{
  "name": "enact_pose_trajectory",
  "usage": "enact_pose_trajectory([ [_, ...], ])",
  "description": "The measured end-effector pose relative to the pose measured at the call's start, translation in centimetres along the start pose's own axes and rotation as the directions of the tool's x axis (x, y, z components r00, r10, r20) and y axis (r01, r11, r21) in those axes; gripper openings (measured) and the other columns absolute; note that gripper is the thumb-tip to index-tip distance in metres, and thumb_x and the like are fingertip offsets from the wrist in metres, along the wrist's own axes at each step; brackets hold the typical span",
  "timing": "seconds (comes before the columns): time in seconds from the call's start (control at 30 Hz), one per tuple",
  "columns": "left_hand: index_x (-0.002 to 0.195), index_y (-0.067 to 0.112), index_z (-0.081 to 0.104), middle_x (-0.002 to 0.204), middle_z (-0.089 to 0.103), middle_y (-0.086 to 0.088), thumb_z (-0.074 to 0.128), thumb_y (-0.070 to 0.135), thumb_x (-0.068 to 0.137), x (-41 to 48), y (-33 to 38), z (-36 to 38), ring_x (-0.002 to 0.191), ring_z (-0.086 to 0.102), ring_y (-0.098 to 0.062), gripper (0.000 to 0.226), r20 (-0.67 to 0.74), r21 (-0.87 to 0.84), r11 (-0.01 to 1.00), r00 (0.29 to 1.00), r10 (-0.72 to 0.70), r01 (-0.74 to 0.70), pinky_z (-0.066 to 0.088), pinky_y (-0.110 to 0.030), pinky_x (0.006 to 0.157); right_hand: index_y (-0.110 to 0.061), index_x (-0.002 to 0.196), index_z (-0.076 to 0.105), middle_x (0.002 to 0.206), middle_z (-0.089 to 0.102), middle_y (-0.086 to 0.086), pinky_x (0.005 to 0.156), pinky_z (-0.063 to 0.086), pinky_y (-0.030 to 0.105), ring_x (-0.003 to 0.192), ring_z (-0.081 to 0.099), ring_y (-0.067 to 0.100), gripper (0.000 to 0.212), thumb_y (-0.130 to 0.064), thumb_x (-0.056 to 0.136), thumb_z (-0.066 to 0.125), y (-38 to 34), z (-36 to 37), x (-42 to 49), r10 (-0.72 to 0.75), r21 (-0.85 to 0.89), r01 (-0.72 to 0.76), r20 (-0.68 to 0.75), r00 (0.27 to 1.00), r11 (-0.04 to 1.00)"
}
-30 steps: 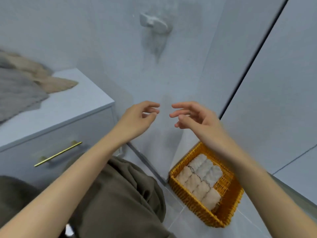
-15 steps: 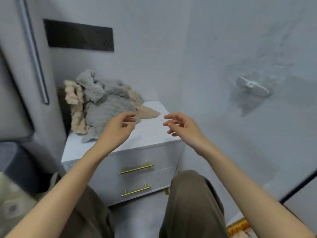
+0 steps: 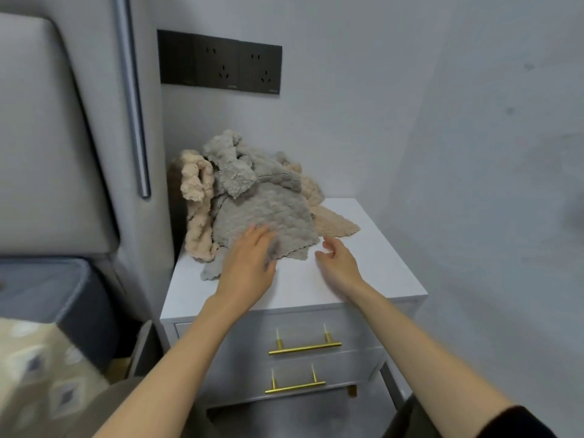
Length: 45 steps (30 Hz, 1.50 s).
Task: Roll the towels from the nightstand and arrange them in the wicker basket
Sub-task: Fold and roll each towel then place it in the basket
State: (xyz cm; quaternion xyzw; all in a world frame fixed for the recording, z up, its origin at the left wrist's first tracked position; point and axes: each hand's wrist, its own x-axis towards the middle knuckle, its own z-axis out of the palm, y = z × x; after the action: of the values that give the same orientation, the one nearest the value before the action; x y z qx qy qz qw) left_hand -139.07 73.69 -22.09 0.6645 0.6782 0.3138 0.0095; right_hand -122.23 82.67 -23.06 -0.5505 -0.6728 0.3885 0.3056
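A loose heap of fluffy towels lies on the white nightstand (image 3: 373, 267): grey towels (image 3: 262, 210) on top and in front, beige towels (image 3: 197, 197) at the left and behind. My left hand (image 3: 252, 260) reaches over the front edge of the spread grey towel, fingers straight and blurred, touching or just above it. Just off that towel's right corner, my right hand (image 3: 336, 259) hovers over the bare top with relaxed fingers, holding nothing. The wicker basket is out of view.
The nightstand has two drawers with brass handles (image 3: 305, 347). A padded grey headboard (image 3: 47, 137) and the bed (image 3: 38, 311) stand at the left. A black socket panel (image 3: 221, 66) is on the wall behind. A grey wall closes the right side.
My view swung left from the basket on the floor to the nightstand. Both hands moved forward and down onto the nightstand top, the left reaching the grey towel.
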Motion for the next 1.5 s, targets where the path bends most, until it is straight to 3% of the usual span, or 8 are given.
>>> enact_pose_trajectory([
  [0.27, 0.149, 0.015, 0.025, 0.158, 0.019, -0.001, 0.055, 0.018, 0.093, 1.9, -0.6, 1.7, 0.148, 0.002, -0.018, 0.063, -0.026, 0.087, 0.99, 0.993, 0.118, -0.115, -0.006, -0.027, 0.117, -0.024, 0.107, 0.064, 0.099, 0.067, -0.006, 0.095, 0.041, 0.043, 0.103, 0.057, 0.021, 0.026, -0.041, 0.089, 0.055, 0.0, 2.7, 4.9, -0.075, -0.204, 0.038, -0.176, 0.981, 0.978],
  [0.7, 0.153, 0.026, 0.006, 0.159, -0.006, 0.008, 0.056, 0.055, 0.087, 2.1, 1.8, 2.0, 0.146, -0.015, -0.015, 0.087, -0.016, 0.077, 0.984, 0.986, 0.165, -0.163, -0.007, -0.039, 0.12, -0.014, 0.091, 0.049, 0.09, 0.06, 0.007, 0.079, 0.052, 0.036, 0.083, 0.059, 0.017, 0.018, -0.006, 0.094, 0.034, -4.4, -3.3, 1.4, 0.018, 0.726, 0.16, -0.23, 0.973, 0.669],
  [0.9, 0.15, 0.04, 0.012, 0.16, 0.006, 0.007, 0.018, 0.064, 0.094, 2.0, 3.1, 1.5, 0.147, 0.0, -0.013, 0.062, -0.087, 0.089, 0.984, 0.983, 0.165, -0.157, -0.014, -0.034, 0.117, -0.02, 0.067, 0.037, 0.059, 0.037, -0.003, 0.059, 0.036, 0.024, 0.06, 0.034, 0.012, 0.033, 0.004, 0.087, 0.026, -3.1, -7.4, -0.4, 0.083, 0.831, 0.165, -0.246, 0.966, 0.531],
  [1.03, 0.151, 0.037, 0.013, 0.152, 0.035, -0.003, 0.014, 0.048, 0.098, 2.6, 1.9, 2.1, 0.143, 0.023, -0.027, 0.054, -0.106, 0.281, 0.958, 0.99, 0.093, -0.06, 0.004, -0.051, 0.118, -0.012, 0.074, 0.054, 0.062, 0.059, 0.0, 0.058, 0.049, 0.025, 0.058, 0.058, 0.013, 0.033, 0.002, 0.091, 0.031, -1.8, -8.6, -1.3, 0.169, 0.817, 0.084, -0.217, 0.962, 0.571],
  [1.17, 0.151, 0.04, 0.004, 0.158, 0.018, 0.001, 0.014, 0.047, 0.101, 3.2, 1.4, 1.8, 0.141, 0.023, -0.032, 0.052, -0.084, 0.23, 0.97, 0.994, -0.066, 0.084, 0.016, -0.054, 0.113, -0.014, 0.072, 0.05, 0.064, 0.056, 0.001, 0.052, 0.045, 0.024, 0.054, 0.054, 0.013, 0.03, -0.003, 0.095, 0.035, 0.4, -9.4, 0.0, 0.418, 0.849, 0.048, -0.307, 0.855, 0.526],
  [1.33, 0.152, 0.037, 0.004, 0.131, 0.054, -0.012, 0.024, 0.039, 0.103, 3.6, 1.0, 1.2, 0.117, 0.049, -0.034, 0.053, -0.042, 0.243, 0.947, 0.978, -0.206, 0.21, 0.038, -0.046, 0.097, -0.015, 0.099, 0.044, 0.09, 0.053, 0.005, 0.075, 0.044, 0.038, 0.086, 0.054, 0.026, 0.01, -0.015, 0.096, 0.035, 2.0, -11.3, 1.0, 0.363, 0.536, 0.052, -0.637, 0.68, 0.843],
  [1.43, 0.152, 0.031, -0.001, 0.114, 0.06, -0.013, 0.032, 0.03, 0.101, 3.3, 1.2, 1.4, 0.092, 0.058, -0.031, 0.061, -0.013, 0.279, 0.943, 0.982, -0.186, 0.182, 0.047, -0.042, 0.079, -0.023, 0.121, 0.044, 0.109, 0.057, -0.003, 0.081, 0.04, 0.033, 0.1, 0.056, 0.022, 0.026, -0.032, 0.096, 0.047, 1.3, -11.2, -0.3, 0.007, 0.175, 0.112, -0.566, 0.825, 0.978],
  [1.5, 0.152, 0.025, -0.005, 0.144, 0.04, -0.019, 0.036, 0.026, 0.099, 3.0, 2.0, 1.5, 0.1, 0.058, -0.032, 0.068, 0.027, 0.301, 0.936, 0.98, -0.199, 0.182, 0.048, -0.043, 0.081, -0.038, 0.133, 0.04, 0.119, 0.053, -0.004, 0.093, 0.039, 0.037, 0.113, 0.049, 0.02, 0.051, -0.055, 0.088, 0.055, 1.0, -10.6, -1.2, -0.229, -0.205, 0.166, -0.342, 0.911, 0.965],
])
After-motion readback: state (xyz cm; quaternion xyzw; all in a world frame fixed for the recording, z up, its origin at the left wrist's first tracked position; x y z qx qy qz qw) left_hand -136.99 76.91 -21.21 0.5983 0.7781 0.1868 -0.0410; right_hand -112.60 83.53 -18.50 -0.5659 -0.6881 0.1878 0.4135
